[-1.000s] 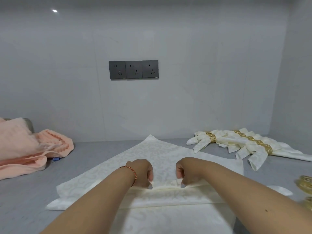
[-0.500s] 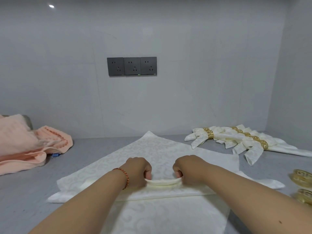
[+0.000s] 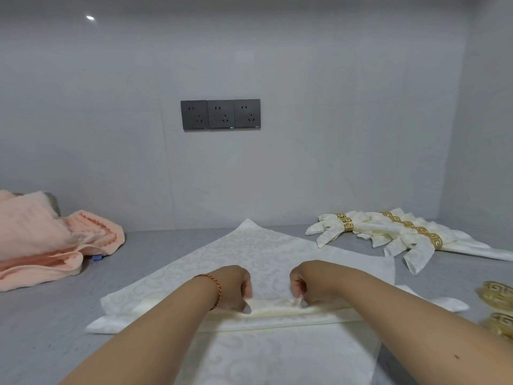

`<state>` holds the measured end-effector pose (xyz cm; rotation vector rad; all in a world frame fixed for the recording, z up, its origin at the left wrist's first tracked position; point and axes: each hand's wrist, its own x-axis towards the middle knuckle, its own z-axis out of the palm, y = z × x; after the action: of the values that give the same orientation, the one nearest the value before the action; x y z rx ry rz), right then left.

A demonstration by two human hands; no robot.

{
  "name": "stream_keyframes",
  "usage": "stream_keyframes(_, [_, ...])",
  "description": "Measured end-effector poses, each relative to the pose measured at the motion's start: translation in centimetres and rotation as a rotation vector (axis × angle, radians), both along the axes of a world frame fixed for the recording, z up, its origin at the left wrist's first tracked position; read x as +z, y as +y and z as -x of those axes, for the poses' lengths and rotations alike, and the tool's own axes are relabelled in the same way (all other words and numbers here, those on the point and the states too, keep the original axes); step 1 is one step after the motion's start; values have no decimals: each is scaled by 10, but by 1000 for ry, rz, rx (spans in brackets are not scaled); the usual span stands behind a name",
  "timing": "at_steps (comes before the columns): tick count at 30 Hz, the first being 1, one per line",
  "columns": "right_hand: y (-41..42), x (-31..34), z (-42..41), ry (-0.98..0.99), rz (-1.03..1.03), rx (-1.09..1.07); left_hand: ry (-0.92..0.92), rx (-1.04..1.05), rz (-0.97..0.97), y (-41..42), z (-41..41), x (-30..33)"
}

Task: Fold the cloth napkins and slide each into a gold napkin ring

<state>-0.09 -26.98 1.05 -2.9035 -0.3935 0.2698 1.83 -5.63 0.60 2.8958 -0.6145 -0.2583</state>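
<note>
Left hand (image 3: 231,290) and right hand (image 3: 311,284) each pinched the narrow pleat of the white napkin (image 3: 249,245), spread mid-worktop near the front edge. Cloth looked light, soft, floppy; best gripped along the fold. Loose gold rings (image 3: 497,294) sat at the right edge.

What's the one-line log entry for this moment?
step: pleating napkin | left hand: pinching pleat | right hand: pinching pleat | finished napkins: far right | loose rings: near right
</note>
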Motion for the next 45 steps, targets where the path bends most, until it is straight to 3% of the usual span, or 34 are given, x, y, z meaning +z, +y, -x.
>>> stream_keyframes(6, [2,2,6,11,99,-26,18,50,-28,3,4,2])
stream_keyframes(13, [-2,-13,32,-278,174,124,-183,-49,94,13,18,-14])
stream_keyframes(20, [0,-19,56,-330,253,211,-154,-155,-63,17,36,-11])
stream_keyframes(26, [-2,-29,81,-377,200,134,-410,-232,43,25,69,-39])
stream_keyframes(30, [11,-32,90,-396,240,200,-630,-252,-53,26,78,-68])
stream_keyframes(32, [23,-35,91,-398,263,258,-620,-271,-11,20,82,-67])
stream_keyframes(35, [36,-40,90,-396,198,293,-511,-191,17,19,85,-55])
stream_keyframes(38, [34,-43,88,-371,122,292,0,-81,296,35,72,-38])
stream_keyframes(40, [32,-42,86,-352,105,289,240,9,505,50,64,-26])
stream_keyframes(45, [54,-37,74,-323,183,344,388,103,620,65,51,-20])
